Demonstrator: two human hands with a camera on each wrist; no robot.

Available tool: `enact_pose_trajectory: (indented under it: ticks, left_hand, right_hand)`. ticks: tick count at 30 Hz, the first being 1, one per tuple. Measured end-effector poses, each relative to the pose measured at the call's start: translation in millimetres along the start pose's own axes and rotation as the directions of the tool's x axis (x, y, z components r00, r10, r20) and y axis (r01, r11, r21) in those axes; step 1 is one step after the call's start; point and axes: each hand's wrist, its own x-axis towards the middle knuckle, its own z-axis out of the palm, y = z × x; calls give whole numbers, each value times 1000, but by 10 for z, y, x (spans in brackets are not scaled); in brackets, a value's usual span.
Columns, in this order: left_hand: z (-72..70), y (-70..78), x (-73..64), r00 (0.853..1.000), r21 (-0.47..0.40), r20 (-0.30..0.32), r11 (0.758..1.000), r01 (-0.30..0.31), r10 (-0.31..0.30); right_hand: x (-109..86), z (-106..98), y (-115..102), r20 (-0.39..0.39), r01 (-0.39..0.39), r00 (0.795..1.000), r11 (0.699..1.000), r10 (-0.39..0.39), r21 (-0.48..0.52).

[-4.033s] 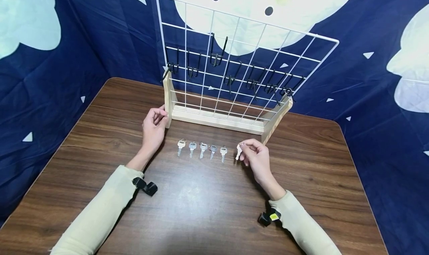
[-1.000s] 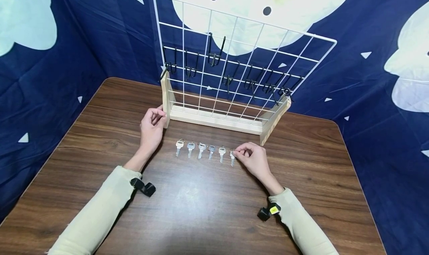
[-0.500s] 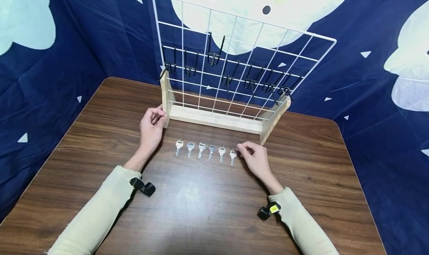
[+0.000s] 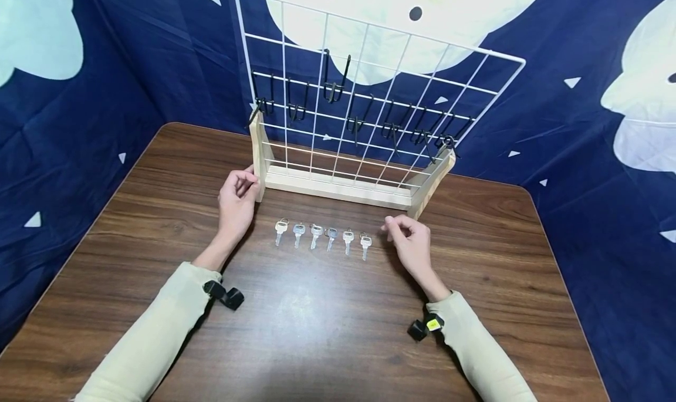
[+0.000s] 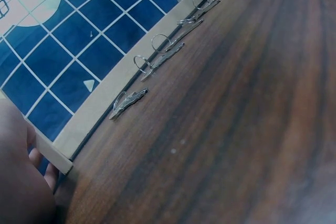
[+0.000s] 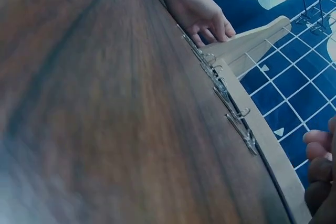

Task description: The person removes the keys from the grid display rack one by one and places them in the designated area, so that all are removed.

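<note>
A row of several metal keys, each with a small ring, lies on the table; the leftmost key (image 4: pixel 281 229) and the rightmost key (image 4: pixel 365 243) mark its ends. Behind them stands a white wire grid rack (image 4: pixel 338 182) on a wooden base, with black hooks on the grid. My left hand (image 4: pixel 236 205) holds the rack's left wooden upright (image 4: pixel 258 155), thumb and fingers against it. To the right of the keys, apart from them, is my right hand (image 4: pixel 413 243), fingers loosely curled around nothing. Its fingers (image 6: pixel 317 150) show beside the grid in the right wrist view.
The brown wooden table (image 4: pixel 296 331) carries the rack and keys. A black hook (image 4: pixel 333 91) sits higher than the others on the grid. Dark blue cloth (image 4: pixel 169 56) with white cloud shapes hangs around the table's back and sides.
My right hand set the last key down at the right end of the row, let it go and drew away to the right. The left hand stays on the rack.
</note>
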Motion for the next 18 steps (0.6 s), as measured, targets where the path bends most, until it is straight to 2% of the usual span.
enact_pose_trajectory:
  ticks: [10,18]
  left_hand:
    - [3,18,3,1000,9,3,1000,7,-7]
    - [-5,15,0,1000,12,9,1000,5,-5]
  right_hand:
    - [116,-184,-138,-132,76,989,994,-66,75]
    - [239,-348,-287,-251,150,961,980,-113,130]
